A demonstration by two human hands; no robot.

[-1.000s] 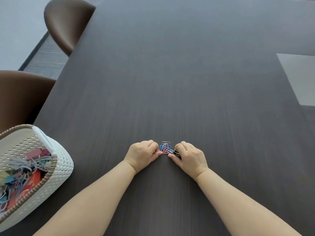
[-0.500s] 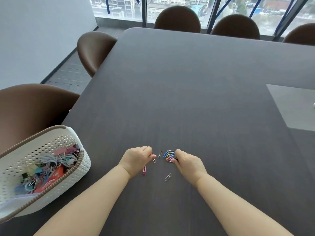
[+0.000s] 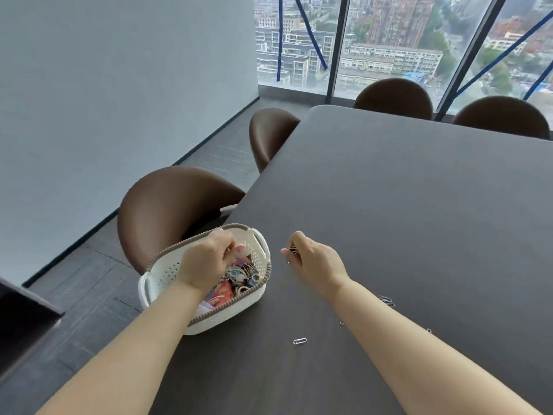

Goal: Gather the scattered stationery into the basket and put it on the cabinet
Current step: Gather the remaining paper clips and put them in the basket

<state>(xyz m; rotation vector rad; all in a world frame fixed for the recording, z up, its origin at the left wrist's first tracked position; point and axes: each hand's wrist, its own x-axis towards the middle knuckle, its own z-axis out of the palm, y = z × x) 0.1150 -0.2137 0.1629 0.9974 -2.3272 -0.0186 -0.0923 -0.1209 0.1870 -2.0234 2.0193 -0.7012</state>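
The left hand point(image 3: 209, 259) hangs over the white basket point(image 3: 167, 274), which sits at the counter's point(image 3: 419, 220) left edge, lower centre-left of the frame. Its fingers curl downward into the opening, the grip loosely bunched, apparently letting go of small pieces; whether anything is in it I cannot tell. Placing the hand right above the heap of clips and coloured bits inside means nothing spills on the way.

The right hand point(image 3: 314, 262) hovers just beside the basket's right rim, above the bare counter. Its grip is pressed together, thumb and fingertips pinching a few dark paper clips point(image 3: 292, 251), one dangling below. Waiting next to the rim looks like queuing for its turn to drop.

Not everything is gathered. A silver paper clip point(image 3: 299, 341) lies on the counter at lower centre, and a few more clips point(image 3: 386, 300) peek out beside the right forearm. The basket isn't ready for the cabinet.
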